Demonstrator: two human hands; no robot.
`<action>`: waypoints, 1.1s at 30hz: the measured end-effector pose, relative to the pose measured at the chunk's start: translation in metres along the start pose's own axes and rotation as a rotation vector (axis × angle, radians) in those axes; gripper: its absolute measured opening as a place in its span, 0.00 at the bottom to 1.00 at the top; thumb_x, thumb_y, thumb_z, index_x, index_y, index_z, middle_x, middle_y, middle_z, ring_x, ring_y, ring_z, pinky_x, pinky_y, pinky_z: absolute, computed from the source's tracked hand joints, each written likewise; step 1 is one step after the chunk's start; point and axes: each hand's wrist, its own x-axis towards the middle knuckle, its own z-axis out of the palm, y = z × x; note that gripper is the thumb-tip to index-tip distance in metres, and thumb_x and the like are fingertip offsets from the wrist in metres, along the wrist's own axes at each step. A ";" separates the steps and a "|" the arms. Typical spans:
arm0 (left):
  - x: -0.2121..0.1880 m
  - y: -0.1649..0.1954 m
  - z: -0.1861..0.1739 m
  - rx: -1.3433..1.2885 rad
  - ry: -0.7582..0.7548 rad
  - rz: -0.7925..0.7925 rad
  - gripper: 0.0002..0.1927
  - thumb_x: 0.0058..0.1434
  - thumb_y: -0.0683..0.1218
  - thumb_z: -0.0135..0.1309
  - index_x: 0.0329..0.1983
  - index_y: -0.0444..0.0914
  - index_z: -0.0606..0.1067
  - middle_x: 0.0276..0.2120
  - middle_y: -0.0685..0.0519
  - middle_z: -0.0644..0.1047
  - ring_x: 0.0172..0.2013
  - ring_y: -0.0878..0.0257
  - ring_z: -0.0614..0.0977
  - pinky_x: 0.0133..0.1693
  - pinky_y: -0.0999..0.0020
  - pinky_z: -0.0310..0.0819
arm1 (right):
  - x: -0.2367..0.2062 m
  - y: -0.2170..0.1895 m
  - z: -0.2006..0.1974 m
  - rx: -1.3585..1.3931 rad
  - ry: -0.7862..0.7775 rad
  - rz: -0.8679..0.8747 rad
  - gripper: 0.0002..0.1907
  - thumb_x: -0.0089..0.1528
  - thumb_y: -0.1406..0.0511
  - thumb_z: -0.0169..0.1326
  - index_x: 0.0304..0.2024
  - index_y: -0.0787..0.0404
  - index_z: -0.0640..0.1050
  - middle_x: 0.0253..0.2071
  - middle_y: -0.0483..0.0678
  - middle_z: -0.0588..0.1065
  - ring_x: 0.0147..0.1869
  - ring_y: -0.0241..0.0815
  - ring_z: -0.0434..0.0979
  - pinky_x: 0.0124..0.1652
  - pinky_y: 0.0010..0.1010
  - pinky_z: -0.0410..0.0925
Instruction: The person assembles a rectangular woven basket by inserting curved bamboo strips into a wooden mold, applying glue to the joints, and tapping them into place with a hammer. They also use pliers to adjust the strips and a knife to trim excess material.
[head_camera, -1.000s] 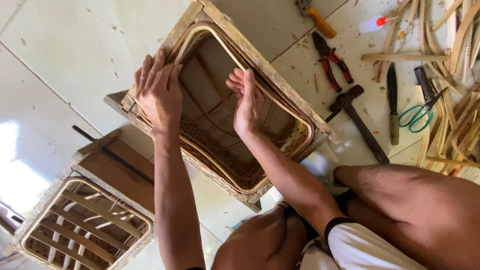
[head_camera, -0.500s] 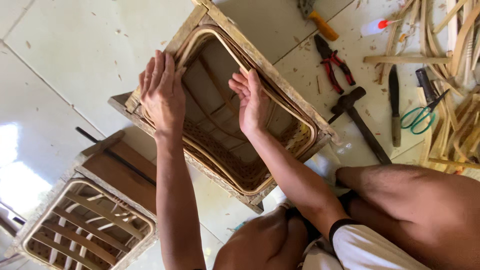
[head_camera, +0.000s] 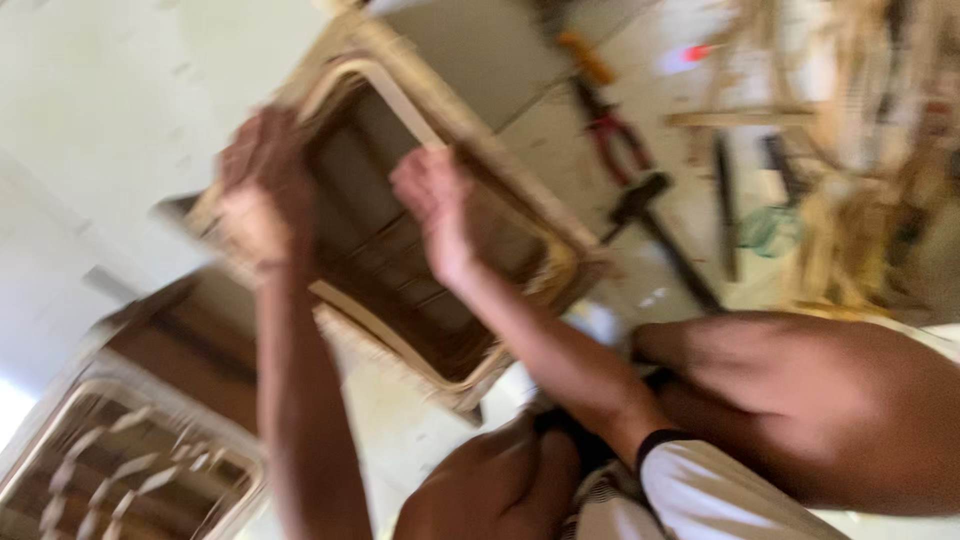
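Head view — blurred, left hand (head_camera: 262, 185) flat on wooden frame (head_camera: 520, 205) rim, right hand (head_camera: 435, 205) inside it, grip unclear, frame holds nothing.

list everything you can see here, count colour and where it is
rectangular woven cane tray in a wooden frame: 1, tan and brown, centre, on the pale tiled floor
second wooden-framed woven tray: 1, brown with pale weave, lower left
red-handled pliers: 1, upper centre-right
dark hammer: 1, right of the centre tray
orange-handled tool: 1, top; kind unclear from blur
green-handled scissors: 1, right, blurred
cane strips: a pile, tan, right edge
left hand: on the centre tray's left rim
right hand: at its inner rim
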 end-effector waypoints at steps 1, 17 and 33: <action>0.002 0.009 -0.011 -0.023 -0.048 -0.046 0.15 0.72 0.37 0.49 0.55 0.39 0.83 0.55 0.48 0.82 0.56 0.51 0.82 0.55 0.57 0.77 | -0.011 -0.014 0.006 -0.031 -0.088 0.074 0.24 0.70 0.53 0.52 0.55 0.67 0.75 0.50 0.57 0.79 0.53 0.46 0.82 0.56 0.40 0.75; -0.034 -0.035 0.009 0.017 -0.010 -0.013 0.12 0.77 0.40 0.51 0.57 0.35 0.83 0.56 0.40 0.82 0.53 0.48 0.86 0.55 0.59 0.81 | 0.104 -0.395 -0.101 -2.232 -0.697 -0.841 0.09 0.68 0.77 0.46 0.46 0.69 0.76 0.37 0.55 0.71 0.31 0.40 0.72 0.24 0.25 0.69; 0.000 0.001 -0.012 0.058 -0.007 -0.005 0.08 0.72 0.40 0.63 0.52 0.31 0.82 0.54 0.37 0.81 0.51 0.43 0.83 0.53 0.53 0.77 | 0.179 -0.367 -0.274 -2.789 -1.117 -0.964 0.15 0.64 0.71 0.60 0.53 0.52 0.78 0.65 0.45 0.73 0.75 0.41 0.68 0.78 0.32 0.57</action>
